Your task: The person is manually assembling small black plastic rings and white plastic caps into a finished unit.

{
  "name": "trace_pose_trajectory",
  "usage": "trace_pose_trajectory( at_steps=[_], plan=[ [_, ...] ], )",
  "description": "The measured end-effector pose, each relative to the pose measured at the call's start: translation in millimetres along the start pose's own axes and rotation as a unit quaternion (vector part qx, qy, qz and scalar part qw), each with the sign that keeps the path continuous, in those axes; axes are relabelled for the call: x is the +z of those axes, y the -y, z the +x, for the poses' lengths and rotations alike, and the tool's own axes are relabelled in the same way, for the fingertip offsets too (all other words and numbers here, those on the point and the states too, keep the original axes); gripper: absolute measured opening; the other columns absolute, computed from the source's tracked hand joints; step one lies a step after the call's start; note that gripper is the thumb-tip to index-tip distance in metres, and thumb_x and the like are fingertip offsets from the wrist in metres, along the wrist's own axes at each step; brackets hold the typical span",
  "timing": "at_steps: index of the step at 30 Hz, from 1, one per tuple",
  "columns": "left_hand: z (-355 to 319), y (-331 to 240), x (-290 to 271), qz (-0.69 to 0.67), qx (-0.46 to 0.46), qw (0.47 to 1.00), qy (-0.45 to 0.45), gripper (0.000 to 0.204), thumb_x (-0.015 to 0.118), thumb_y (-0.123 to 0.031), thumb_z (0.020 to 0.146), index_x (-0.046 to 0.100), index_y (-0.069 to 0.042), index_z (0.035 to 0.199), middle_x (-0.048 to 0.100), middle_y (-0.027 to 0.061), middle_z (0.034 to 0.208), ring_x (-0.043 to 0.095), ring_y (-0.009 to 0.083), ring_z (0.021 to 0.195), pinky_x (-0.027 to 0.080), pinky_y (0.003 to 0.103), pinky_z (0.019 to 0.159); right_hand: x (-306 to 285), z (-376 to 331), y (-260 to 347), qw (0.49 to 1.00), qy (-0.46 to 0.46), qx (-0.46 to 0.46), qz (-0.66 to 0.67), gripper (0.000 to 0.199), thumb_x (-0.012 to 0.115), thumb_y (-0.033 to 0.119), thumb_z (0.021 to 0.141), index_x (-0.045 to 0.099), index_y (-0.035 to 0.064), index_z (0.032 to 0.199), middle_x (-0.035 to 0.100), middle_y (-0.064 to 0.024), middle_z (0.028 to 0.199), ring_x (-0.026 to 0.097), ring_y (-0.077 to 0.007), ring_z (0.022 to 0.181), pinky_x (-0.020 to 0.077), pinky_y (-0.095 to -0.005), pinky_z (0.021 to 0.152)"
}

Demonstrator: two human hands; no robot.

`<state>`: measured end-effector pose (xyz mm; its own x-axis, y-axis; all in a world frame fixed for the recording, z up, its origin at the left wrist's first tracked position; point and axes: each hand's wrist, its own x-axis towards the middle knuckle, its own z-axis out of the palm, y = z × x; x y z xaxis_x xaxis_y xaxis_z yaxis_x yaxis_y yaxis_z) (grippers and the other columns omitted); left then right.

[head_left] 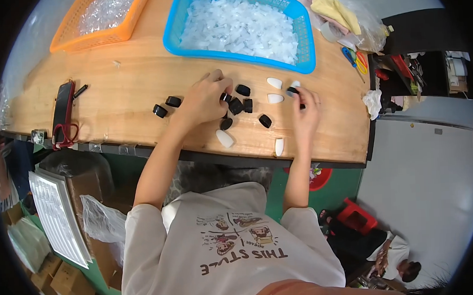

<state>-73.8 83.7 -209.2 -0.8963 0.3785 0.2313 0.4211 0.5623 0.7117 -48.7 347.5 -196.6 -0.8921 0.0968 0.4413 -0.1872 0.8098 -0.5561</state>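
Observation:
My left hand (207,98) is over the table with its fingers curled on a small black cap (225,97), at the edge of a loose group of black caps. To the right, my right hand (306,111) pinches another black cap (292,91), raised a little. A white rounded piece (295,84) shows right behind that cap; whether they touch I cannot tell. Between my hands lie several black caps, one of them (265,121) nearer to me. White teardrop-shaped pieces (275,98) lie beside my right hand, and a larger one (224,138) below my left.
A blue basket (238,55) of translucent pieces stands at the back, an orange basket (89,43) back left. A phone (62,108) and red glasses (66,135) lie at the left. Scissors (355,61) lie far right. Another person (394,256) sits at lower right.

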Motion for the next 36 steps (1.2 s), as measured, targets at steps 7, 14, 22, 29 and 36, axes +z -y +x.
trace_pose_trajectory(
  at_steps=[7, 14, 22, 29, 36],
  plan=[
    [2.7, -2.4, -6.0, -0.13, -0.103, 0.986, 0.005, 0.015, 0.069, -0.003, 0.075, 0.057, -0.002, 0.085, 0.06, 0.0115, 0.085, 0.06, 0.0292, 0.075, 0.05, 0.036, 0.069, -10.7, 3.2, -7.1, 0.994, -0.009, -0.031, -0.1, 0.022, 0.057, -0.004, 0.081, 0.065, 0.0021, 0.1, 0.059, -0.0142, 0.103, 0.058, -0.0294, 0.09, 0.0482, -0.0362, 0.074],
    [9.1, -11.4, -11.4, -0.343, -0.13, 0.93, -0.013, 0.018, 0.068, -0.001, 0.082, 0.062, 0.0, 0.099, 0.063, 0.0042, 0.083, 0.058, 0.0105, 0.077, 0.05, 0.028, 0.072, 33.4, 26.7, -1.2, 0.984, 0.081, -0.086, -0.136, 0.022, 0.059, 0.002, 0.08, 0.062, 0.0034, 0.103, 0.059, -0.0163, 0.11, 0.053, -0.0354, 0.1, 0.044, -0.0425, 0.086],
    [10.0, -15.9, -18.6, -0.561, -0.111, 0.821, 0.005, 0.023, 0.059, -0.006, 0.091, 0.058, -0.005, 0.115, 0.063, 0.0037, 0.102, 0.059, 0.0126, 0.099, 0.05, 0.031, 0.088, 9.2, 30.9, 45.6, 0.959, 0.164, 0.075, 0.22, 0.013, 0.061, 0.009, 0.089, 0.064, 0.0034, 0.101, 0.063, -0.0083, 0.091, 0.059, -0.0154, 0.074, 0.0466, -0.0252, 0.066],
    [10.2, -10.2, -14.0, -0.584, -0.121, 0.803, -0.025, 0.021, 0.063, -0.004, 0.088, 0.06, -0.003, 0.109, 0.062, 0.0052, 0.108, 0.063, 0.016, 0.097, 0.053, 0.032, 0.09, 18.0, 23.1, 104.1, 0.965, -0.08, -0.145, 0.205, 0.019, 0.071, -0.001, 0.078, 0.065, 0.0014, 0.096, 0.062, -0.0091, 0.086, 0.059, -0.0163, 0.066, 0.0476, -0.0262, 0.059],
    [8.7, -12.5, -14.4, -0.595, -0.102, 0.797, -0.034, 0.022, 0.063, -0.002, 0.088, 0.061, -0.002, 0.11, 0.063, 0.0057, 0.108, 0.062, 0.0154, 0.099, 0.053, 0.032, 0.092, 38.7, 16.0, 106.7, 0.964, -0.07, -0.16, 0.203, 0.019, 0.071, -0.003, 0.077, 0.063, 0.0026, 0.093, 0.063, -0.0094, 0.085, 0.061, -0.0217, 0.069, 0.0493, -0.0301, 0.057]
  ],
)
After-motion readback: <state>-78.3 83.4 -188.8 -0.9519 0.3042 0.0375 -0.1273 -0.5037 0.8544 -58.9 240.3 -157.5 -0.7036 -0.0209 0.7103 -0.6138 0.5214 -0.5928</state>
